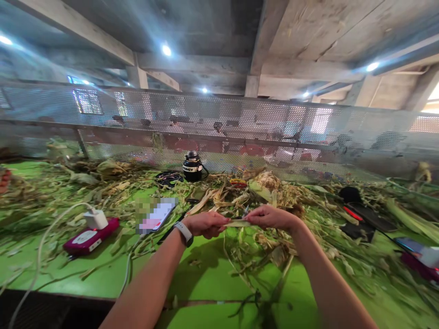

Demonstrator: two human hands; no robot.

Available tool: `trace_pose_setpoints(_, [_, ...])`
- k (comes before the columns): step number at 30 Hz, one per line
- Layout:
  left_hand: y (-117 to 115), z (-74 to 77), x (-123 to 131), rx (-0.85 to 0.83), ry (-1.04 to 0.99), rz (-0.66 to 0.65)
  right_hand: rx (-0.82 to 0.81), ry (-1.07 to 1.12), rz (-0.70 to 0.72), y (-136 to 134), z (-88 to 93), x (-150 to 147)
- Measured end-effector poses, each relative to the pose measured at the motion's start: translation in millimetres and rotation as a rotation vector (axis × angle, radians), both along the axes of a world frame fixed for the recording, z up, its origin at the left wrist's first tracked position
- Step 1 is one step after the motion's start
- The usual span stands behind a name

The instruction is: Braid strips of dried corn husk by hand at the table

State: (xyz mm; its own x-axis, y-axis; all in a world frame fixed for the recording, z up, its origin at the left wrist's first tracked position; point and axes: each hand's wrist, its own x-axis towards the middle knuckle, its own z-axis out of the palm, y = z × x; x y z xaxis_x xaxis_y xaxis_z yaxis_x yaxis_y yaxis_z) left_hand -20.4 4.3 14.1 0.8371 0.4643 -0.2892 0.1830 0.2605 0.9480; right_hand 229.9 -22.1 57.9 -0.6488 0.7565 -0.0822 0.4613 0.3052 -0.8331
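Both my hands are raised above a green table (206, 283) strewn with corn husks. My left hand (205, 224), with a white watch on its wrist, is closed in a pinch on one end of a pale husk strip (238, 223). My right hand (270, 216) is closed on the other end of the same strip, and a small dark metal tool tip shows by its fingers. The strip is stretched level between the two hands. A heap of dry husks (260, 192) lies just beyond them.
A phone (157, 214) lies left of my hands, and further left a magenta power bank (89, 237) with a white charger and cable. A black jar (192, 167) stands by the perforated metal fence (219, 123). Dark devices and cables (363, 219) lie at right.
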Motion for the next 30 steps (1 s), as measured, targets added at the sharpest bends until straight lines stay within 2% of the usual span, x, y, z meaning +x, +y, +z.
trace_pose_setpoints(8, [2.3, 1.5, -6.6, -0.003, 0.012, 0.034, 0.012, -0.085, 0.011, -6.2, 11.9, 4.4])
trace_pose_setpoints(11, [2.1, 3.3, -7.1, 0.013, 0.021, 0.045, 0.042, -0.107, -0.002, -2.3, 10.5, 9.6])
trace_pose_setpoints(20, [6.8, 1.0, -12.0, 0.01, 0.054, 0.032, -0.015, -0.197, 0.084, 5.8, 6.1, 17.8])
trace_pose_setpoints(26, [5.7, 2.4, -13.2, -0.014, 0.009, 0.087, -0.057, -0.135, 0.034, 9.1, 3.0, 22.8])
trace_pose_setpoints(30, [8.1, -0.2, -15.3, -0.044, -0.061, 0.213, -0.131, -0.015, -0.07, 11.1, -0.8, 21.3])
